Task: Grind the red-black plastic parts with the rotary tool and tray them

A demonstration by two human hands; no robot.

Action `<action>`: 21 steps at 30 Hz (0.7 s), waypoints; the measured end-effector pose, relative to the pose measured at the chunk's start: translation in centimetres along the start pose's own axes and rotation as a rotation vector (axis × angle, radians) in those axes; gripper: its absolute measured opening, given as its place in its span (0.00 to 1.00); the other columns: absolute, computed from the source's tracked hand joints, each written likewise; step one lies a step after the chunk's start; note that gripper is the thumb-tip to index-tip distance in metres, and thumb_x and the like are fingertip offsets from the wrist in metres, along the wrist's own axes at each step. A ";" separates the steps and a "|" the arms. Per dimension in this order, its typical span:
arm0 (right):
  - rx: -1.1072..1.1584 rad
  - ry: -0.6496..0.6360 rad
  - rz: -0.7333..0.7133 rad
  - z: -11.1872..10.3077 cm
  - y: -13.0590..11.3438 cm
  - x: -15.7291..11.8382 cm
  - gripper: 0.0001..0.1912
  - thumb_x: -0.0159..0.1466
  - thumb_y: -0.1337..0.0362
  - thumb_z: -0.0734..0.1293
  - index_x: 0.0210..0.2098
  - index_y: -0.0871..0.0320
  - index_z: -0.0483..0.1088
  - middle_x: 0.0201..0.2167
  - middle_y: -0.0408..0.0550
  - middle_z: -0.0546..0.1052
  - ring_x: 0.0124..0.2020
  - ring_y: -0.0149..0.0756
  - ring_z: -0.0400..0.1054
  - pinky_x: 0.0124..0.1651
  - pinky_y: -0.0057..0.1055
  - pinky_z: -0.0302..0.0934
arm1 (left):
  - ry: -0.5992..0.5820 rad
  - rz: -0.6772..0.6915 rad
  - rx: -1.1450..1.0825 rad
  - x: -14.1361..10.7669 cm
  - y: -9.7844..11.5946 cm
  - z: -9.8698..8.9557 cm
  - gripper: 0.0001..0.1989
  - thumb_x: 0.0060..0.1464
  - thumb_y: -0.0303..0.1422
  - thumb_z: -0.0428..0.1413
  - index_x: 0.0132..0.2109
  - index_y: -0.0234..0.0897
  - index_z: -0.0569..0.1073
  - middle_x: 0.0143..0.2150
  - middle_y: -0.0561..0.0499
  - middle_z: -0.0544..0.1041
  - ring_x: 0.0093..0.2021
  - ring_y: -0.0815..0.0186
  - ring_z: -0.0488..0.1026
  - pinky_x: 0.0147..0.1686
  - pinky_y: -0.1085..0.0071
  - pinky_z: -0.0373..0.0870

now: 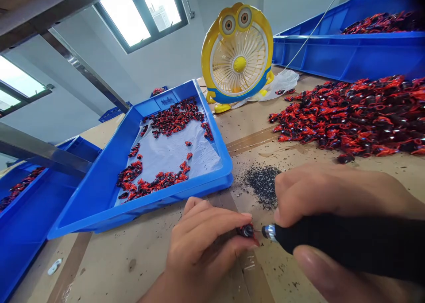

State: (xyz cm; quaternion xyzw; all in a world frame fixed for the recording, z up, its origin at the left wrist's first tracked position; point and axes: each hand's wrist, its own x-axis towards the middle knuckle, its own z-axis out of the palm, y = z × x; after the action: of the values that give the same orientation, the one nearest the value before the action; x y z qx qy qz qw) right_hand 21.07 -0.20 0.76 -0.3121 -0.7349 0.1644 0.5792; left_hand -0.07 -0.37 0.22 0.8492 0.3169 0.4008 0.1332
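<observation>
My left hand (pixel 204 234) pinches a small red-and-black part (pixel 246 230) between thumb and fingers, low over the brown work surface (pixel 133 263). Wrapped around a black-handled screwdriver (pixel 345 243), my right hand (pixel 322 190) holds it nearly level from the right. Its silver collar and thin bit point at the part, and the bit's end seems to meet it; exact contact is too small to make out. Just behind the hands lies a scatter of tiny black pieces, perhaps screws (pixel 262 183). A large heap of red-and-black parts (pixel 358 117) spreads behind my right hand.
A blue tray (pixel 217 179) with a white liner and many such parts stands beyond my left hand. Behind it is a yellow fan (pixel 239 64). More blue bins stand at the back right (pixel 348 55) and left edge (pixel 33 232). A metal post (pixel 43 152) crosses the left.
</observation>
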 end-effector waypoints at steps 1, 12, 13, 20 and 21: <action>-0.014 -0.017 0.017 -0.4 -0.1 0.0 0.14 0.78 0.55 0.61 0.36 0.52 0.66 0.23 0.42 0.74 0.23 0.32 0.70 0.27 0.36 0.65 | -0.001 -0.003 0.005 0.0 0.0 0.0 0.07 0.72 0.36 0.63 0.51 0.37 0.79 0.38 0.56 0.89 0.31 0.72 0.79 0.36 0.67 0.67; -0.212 -0.064 0.027 -1.7 -0.6 -0.7 0.11 0.65 0.52 0.76 0.36 0.48 0.74 0.28 0.45 0.78 0.31 0.41 0.78 0.28 0.34 0.72 | -0.008 -0.020 -0.017 -0.1 0.2 0.0 0.06 0.67 0.31 0.67 0.49 0.38 0.80 0.39 0.54 0.89 0.31 0.70 0.81 0.36 0.65 0.66; -0.209 -0.079 0.018 -1.8 -0.4 -0.6 0.13 0.63 0.50 0.78 0.35 0.48 0.74 0.27 0.46 0.77 0.31 0.43 0.78 0.27 0.33 0.71 | -0.010 -0.022 -0.019 -0.1 0.2 0.0 0.07 0.67 0.30 0.68 0.49 0.38 0.80 0.40 0.54 0.89 0.31 0.70 0.81 0.36 0.65 0.66; -0.156 -0.097 0.053 -1.7 -0.3 -0.6 0.13 0.62 0.51 0.78 0.34 0.48 0.73 0.26 0.45 0.75 0.29 0.41 0.76 0.25 0.33 0.69 | -0.011 -0.020 -0.011 0.1 0.2 -0.1 0.04 0.69 0.31 0.66 0.49 0.39 0.80 0.39 0.53 0.90 0.30 0.69 0.81 0.35 0.64 0.66; -0.141 -0.091 0.063 -1.6 -0.4 -0.6 0.12 0.63 0.53 0.77 0.34 0.48 0.72 0.26 0.44 0.75 0.28 0.40 0.75 0.25 0.33 0.68 | -0.005 -0.021 -0.012 0.1 0.2 -0.1 0.04 0.69 0.31 0.66 0.49 0.39 0.80 0.39 0.53 0.90 0.30 0.69 0.81 0.34 0.64 0.66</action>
State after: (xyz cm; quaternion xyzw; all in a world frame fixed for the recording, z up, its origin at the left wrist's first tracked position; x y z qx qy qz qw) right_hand 22.52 -1.07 0.99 -0.3672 -0.7602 0.1443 0.5162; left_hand -0.04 -0.44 0.46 0.8461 0.3231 0.3989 0.1432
